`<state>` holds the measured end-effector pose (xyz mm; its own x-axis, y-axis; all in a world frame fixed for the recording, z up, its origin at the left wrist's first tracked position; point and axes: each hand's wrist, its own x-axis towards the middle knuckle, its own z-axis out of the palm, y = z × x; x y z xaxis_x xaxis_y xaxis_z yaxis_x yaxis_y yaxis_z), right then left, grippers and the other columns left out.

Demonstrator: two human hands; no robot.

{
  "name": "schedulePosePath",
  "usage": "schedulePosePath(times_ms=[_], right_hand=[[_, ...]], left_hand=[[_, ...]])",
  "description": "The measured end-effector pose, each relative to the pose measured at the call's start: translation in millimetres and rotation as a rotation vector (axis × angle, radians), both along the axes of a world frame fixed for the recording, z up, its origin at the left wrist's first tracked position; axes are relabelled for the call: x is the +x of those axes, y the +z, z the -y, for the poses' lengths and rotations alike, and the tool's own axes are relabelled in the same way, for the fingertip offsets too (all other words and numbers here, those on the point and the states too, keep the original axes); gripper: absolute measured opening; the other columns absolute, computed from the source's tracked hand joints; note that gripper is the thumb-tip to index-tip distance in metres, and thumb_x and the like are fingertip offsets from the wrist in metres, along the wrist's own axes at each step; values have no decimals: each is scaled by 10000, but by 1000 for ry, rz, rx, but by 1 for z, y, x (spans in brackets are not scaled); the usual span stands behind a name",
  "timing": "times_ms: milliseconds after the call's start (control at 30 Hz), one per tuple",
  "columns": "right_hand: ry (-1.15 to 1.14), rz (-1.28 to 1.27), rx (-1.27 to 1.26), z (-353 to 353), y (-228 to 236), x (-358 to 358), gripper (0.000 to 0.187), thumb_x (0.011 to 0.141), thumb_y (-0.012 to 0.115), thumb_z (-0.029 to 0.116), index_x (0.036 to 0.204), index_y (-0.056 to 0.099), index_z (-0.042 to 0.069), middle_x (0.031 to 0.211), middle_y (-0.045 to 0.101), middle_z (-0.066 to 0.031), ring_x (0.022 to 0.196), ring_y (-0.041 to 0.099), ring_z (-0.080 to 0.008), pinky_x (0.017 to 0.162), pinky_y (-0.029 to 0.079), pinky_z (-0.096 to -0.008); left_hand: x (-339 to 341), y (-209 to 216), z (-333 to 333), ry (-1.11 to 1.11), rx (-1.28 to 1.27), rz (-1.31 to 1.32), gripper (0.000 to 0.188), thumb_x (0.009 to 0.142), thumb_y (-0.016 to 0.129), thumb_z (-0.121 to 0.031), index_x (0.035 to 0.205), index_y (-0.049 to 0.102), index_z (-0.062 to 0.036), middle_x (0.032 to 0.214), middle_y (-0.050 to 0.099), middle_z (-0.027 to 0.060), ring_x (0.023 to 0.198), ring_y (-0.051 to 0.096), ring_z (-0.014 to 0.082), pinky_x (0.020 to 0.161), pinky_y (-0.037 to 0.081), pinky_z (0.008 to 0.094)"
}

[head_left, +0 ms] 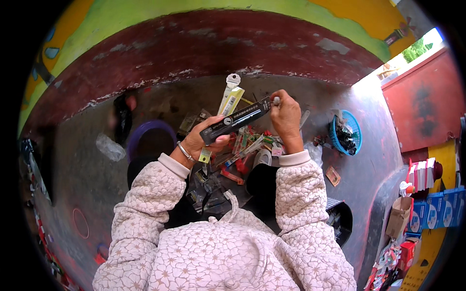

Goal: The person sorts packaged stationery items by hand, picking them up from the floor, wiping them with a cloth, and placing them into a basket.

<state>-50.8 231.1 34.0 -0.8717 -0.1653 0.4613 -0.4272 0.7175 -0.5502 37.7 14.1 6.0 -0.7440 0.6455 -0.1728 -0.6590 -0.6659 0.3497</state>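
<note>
A long, slim black box (238, 121) with pale print is held up in front of me, tilted up toward the right. My left hand (196, 138) grips its lower left end, fingers wrapped round it. Behind the box rises a white and yellow hang-tab package (231, 98); whether my left hand holds it too, I cannot make out. My right hand (286, 116) is closed in a pinch at the box's upper right end. A small greyish rounded tip (276, 101) shows between thumb and finger; the rest of it is hidden.
Mixed small packages (242, 145) lie heaped on the floor below my hands. A purple hoop-like rim (151, 127) and a clear plastic bag (110, 148) are to the left. On the right stand a blue basket (357, 132) with black items, a black bin (345, 223) and blue boxes (437, 211).
</note>
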Motion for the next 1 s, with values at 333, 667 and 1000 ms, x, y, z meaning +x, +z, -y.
schedulePosePath(times_ms=[333, 667, 1000], right_hand=[[288, 835, -988, -13, 22, 1, 195, 758, 660, 189, 856, 629, 24, 743, 600, -29, 661, 546, -96, 577, 432, -210], [166, 733, -993, -3, 0, -1, 127, 730, 683, 94, 772, 593, 14, 676, 556, -5, 590, 494, -82, 531, 400, -209], [105, 792, -1272, 42, -9, 25, 130, 771, 665, 90, 796, 573, 1, 692, 563, -8, 590, 492, -72, 515, 397, -202]], left_hand=[[-2, -5, 7, -72, 216, 93, 441, 908, 386, -381, 1092, 498, 4, 544, 458, 65, 376, 361, 72, 306, 281, 186], [-13, -5, 8, 232, 271, -60, 414, 920, 364, -347, 1093, 483, 9, 747, 521, 70, 431, 351, 51, 345, 300, 160], [-14, -26, 0, 487, 72, 44, 208, 837, 602, -153, 967, 509, -19, 861, 507, 44, 478, 307, 45, 360, 255, 168]])
